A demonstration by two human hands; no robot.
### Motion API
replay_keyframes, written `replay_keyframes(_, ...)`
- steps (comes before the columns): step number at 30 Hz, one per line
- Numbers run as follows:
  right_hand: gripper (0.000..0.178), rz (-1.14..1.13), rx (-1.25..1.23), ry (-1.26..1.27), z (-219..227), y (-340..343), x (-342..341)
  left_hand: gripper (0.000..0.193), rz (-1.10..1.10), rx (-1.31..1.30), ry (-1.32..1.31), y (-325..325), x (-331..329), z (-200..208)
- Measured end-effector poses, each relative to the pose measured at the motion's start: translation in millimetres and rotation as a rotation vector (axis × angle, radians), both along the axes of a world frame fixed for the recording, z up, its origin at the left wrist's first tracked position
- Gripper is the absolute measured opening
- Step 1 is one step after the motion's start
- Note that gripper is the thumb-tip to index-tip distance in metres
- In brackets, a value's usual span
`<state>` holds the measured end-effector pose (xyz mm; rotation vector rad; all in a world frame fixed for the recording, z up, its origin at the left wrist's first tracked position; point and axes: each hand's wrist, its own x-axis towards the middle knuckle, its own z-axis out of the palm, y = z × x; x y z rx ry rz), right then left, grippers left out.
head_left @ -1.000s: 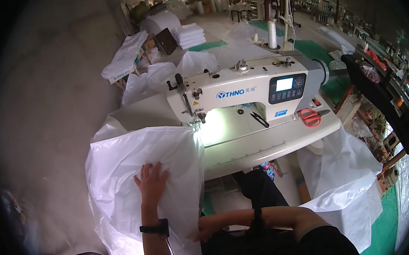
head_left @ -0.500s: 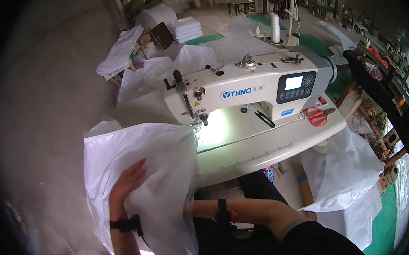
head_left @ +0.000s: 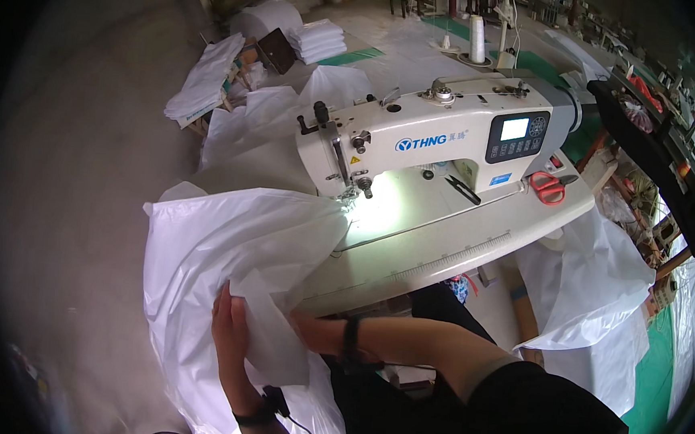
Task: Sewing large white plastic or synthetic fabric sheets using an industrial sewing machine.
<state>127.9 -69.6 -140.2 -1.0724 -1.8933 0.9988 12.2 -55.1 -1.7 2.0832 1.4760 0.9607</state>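
A large white plastic sheet (head_left: 192, 246) hangs off the left end of the sewing machine's table, its upper corner running under the lit needle area. My left hand (head_left: 231, 326) is at the sheet's middle, fingers pressed together at a folded flap of it. From the right my right forearm (head_left: 403, 339) reaches across to the same flap. The right hand itself is mostly covered by the sheet, so its fingers do not show. Beyond both hands stands the white sewing machine (head_left: 426, 134) with a lit screen.
Red-handled scissors (head_left: 547, 188) and black thread snips (head_left: 462, 189) lie on the machine table (head_left: 433, 259). A white thread cone (head_left: 477, 41) stands behind the machine. More white sheeting (head_left: 585, 274) hangs at the right. Stacked white sheets (head_left: 318, 41) sit at the back left.
My left hand has gone from spread flat on the sheet to closed at a fold, moving right and down. My right hand has moved left and up; the sheet is more bunched.
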Motion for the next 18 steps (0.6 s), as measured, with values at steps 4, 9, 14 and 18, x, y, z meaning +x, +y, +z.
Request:
replay_keyframes(4, 0.046, 0.073, 0.332, -0.021, -18, -81, -37, 0.044, -0.089, 0.082, 0.161, 22, -19, -1)
replay_keyframes(9, 0.041, 0.498, -0.322, 0.717, -25, -165, -18, 0.045, -0.097, -0.350, -0.122, -6, -29, 34)
replay_keyframes(14, 0.036, 0.411, -0.853, 0.793, 5, -178, -6, 0.033, -0.063, 0.258, 0.414, -87, -3, 70)
replay_keyframes(18, 0.032, 0.248, -0.810, 0.669, 10, -186, 11, 0.056, -0.220, 0.285, 0.413, -176, 49, 64)
